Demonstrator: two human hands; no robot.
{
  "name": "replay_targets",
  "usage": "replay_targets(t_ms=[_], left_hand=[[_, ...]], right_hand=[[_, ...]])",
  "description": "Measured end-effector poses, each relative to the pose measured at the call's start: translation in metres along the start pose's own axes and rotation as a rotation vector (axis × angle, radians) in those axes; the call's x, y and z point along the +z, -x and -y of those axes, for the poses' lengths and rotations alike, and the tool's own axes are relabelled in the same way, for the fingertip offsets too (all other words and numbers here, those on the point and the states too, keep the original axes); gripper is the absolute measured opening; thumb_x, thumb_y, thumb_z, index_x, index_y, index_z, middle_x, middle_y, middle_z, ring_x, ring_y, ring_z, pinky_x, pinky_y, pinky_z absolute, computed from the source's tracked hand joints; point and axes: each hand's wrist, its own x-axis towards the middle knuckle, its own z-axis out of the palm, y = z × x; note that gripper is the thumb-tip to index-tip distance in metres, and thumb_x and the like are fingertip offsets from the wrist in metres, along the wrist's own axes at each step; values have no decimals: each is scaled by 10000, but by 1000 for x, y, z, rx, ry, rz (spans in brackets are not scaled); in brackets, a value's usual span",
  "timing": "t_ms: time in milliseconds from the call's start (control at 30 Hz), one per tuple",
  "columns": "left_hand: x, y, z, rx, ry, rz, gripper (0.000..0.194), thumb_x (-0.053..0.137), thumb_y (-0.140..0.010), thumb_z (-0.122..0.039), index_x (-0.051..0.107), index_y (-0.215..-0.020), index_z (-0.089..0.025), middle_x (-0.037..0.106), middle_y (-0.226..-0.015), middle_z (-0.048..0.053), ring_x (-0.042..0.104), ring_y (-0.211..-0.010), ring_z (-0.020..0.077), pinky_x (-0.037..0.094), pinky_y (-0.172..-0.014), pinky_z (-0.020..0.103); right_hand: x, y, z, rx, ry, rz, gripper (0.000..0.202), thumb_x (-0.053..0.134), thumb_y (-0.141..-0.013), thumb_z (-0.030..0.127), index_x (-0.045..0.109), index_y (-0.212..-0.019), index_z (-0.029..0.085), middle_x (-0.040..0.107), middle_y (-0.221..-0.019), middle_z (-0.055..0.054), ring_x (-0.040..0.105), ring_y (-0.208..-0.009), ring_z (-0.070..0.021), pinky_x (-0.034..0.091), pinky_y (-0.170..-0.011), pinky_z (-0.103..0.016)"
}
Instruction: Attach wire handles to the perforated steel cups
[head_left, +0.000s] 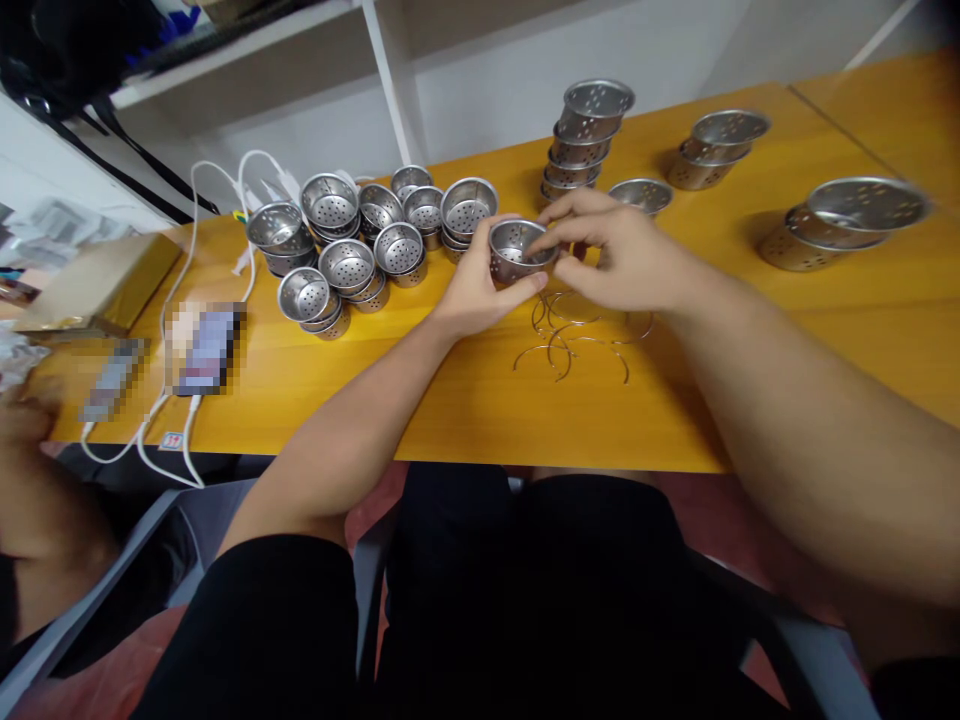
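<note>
My left hand [480,280] is wrapped round a small perforated metal cup [516,262], holding it just above the table with its opening up. My right hand [600,250] is at the cup's right side, thumb and fingers bent, with fingertips at the rim and inside; whether they pinch anything is too small to tell. Thin curved metal wires [559,345] lie on the table below my hands. Left of them stand several stacked perforated cups [349,265]. A taller stack [581,140] rises behind my right hand, with another cup [641,195] beside it.
More stacked cups [709,150] and wider ones [832,225] are on the right of the yellow table [450,400]. Phones [210,350] with white cables and a cardboard box [97,285] lie at the left. Another person's arm [45,480] is at the left edge.
</note>
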Motion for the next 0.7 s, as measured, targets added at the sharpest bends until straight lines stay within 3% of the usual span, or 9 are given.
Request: replay_targets(t_ms=[133,267,433,600,700], left_hand=[[-2,1,-4,8,1,-1,894,761,-1100,-735,350,-1736,-258,614,-1673,185,659,-1622,377,542,-1406,611],[-4,2,-10,37,-1,-27,872,775,-1096,-714,374,-1699,-228,616,-1670,198,662,-1619,377,532,-1416,607],[-9,2,-16,-10,-21,-5,882,822,-1054,-783,455,-1646,-242,663,-1625,173,688,-1576,371,559,-1375,594],[-34,2,-36,-29,-182,85,765,964,-915,-783,693,-1354,-218,777,-1441,174,729,-1464,421,595,-1310,618],[-51,6,-56,-109,-279,129,725,990,-876,-704,700,-1327,-216,822,-1397,166,791,-1331,402,646,-1194,556]], right_hand=[[3,1,3,58,-16,60,207,886,-960,307,884,-1155,374,765,-1429,-97,777,-1168,-399,741,-993,-658],[3,0,7,11,-35,-1,150,868,-986,345,859,-1135,355,770,-1396,-110,772,-1196,-396,718,-1049,-649],[-2,1,5,-44,-78,-34,137,902,-964,383,815,-1057,331,764,-1284,-103,741,-971,-316,693,-920,-574],[-6,2,-6,-41,-90,56,211,979,-903,338,800,-1005,295,742,-1183,-93,718,-915,-280,677,-876,-522],[-4,3,-11,-52,-105,87,232,987,-909,375,819,-1038,280,722,-1173,-96,728,-866,-260,672,-820,-501]])
